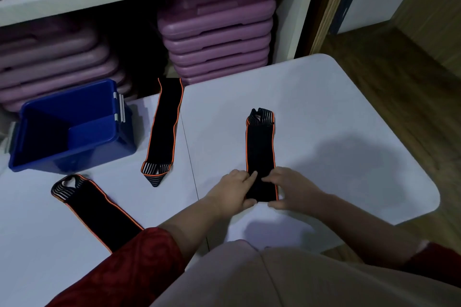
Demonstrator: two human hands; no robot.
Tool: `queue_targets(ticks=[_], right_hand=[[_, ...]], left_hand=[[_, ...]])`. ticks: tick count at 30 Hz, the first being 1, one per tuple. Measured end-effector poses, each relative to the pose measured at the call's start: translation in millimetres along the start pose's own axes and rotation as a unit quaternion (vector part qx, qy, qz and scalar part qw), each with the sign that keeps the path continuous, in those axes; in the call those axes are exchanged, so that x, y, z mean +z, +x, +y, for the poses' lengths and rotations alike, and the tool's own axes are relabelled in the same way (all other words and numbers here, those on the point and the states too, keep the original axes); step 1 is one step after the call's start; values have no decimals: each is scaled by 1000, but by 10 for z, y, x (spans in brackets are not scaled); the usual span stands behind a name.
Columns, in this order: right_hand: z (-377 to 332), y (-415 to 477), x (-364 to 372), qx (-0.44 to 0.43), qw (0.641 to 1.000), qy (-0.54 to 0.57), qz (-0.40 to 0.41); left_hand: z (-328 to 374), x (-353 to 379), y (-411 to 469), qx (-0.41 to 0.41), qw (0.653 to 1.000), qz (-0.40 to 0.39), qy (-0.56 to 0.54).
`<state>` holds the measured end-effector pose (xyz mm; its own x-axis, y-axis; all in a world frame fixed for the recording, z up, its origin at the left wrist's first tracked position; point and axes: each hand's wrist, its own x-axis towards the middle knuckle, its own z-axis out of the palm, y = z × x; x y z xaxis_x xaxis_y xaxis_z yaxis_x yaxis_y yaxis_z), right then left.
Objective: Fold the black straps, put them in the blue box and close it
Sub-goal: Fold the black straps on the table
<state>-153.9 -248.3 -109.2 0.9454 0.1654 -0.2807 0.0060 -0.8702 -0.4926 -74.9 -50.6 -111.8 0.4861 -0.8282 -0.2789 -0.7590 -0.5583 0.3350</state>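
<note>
Left hand (234, 188) and right hand (289, 188) both grip the strap (260, 149) near end

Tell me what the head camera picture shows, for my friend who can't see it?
Two bare hands, left hand and right hand, press the near end of a black strap on a white table. Two more orange-edged straps lie left, beside an open blue box.

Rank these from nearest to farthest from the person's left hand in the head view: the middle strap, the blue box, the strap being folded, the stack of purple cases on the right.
1. The strap being folded: under the left hand, touching it.
2. The middle strap: flat on the table, to the left.
3. The blue box: open, farther left.
4. The stack of purple cases: on the shelf behind the table.
</note>
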Motion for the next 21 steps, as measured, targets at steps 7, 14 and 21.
queue_targets(ticks=[7, 14, 21], right_hand=[[-61, -213, 168, 84, 991, 79, 71], [-23, -198, 109, 65, 997, 44, 23], [-16, -95, 28, 72, 988, 122, 54]], left_hand=[[5, -42, 2, -1, 998, 24, -58], [-12, -24, 41, 29, 998, -2, -56], [-7, -162, 184, -1, 992, 16, -126]])
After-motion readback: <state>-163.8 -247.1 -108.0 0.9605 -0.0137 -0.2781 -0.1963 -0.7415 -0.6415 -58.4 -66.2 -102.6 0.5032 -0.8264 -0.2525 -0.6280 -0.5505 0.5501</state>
